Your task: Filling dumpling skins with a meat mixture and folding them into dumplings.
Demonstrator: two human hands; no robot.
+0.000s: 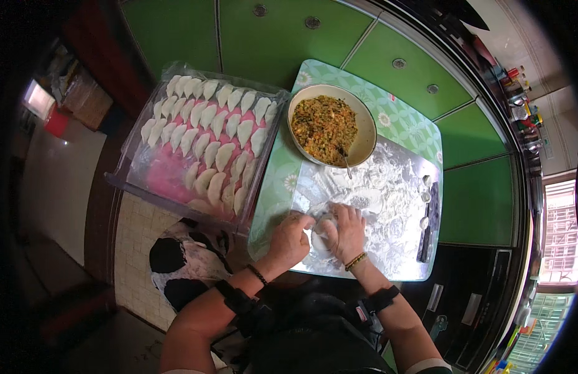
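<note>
A small piece of floured dough lies near the front edge of a metal board dusted with flour. My right hand curls over the dough from the right, with thumb and fingers around it. To its left, my left hand has bent fingers, its thumb and forefinger close to the dough's edge. Whether these fingers pinch the dough cannot be told. Beyond the hands stands an enamel-like bowl of chopped filling, with a metal spoon leaning at its near side.
Several filled dumplings lie in rows on a plastic-covered pink tray to the left. Small dough lumps sit near a dark long-handled tool at the board's right edge. Green cabinets border the patterned table.
</note>
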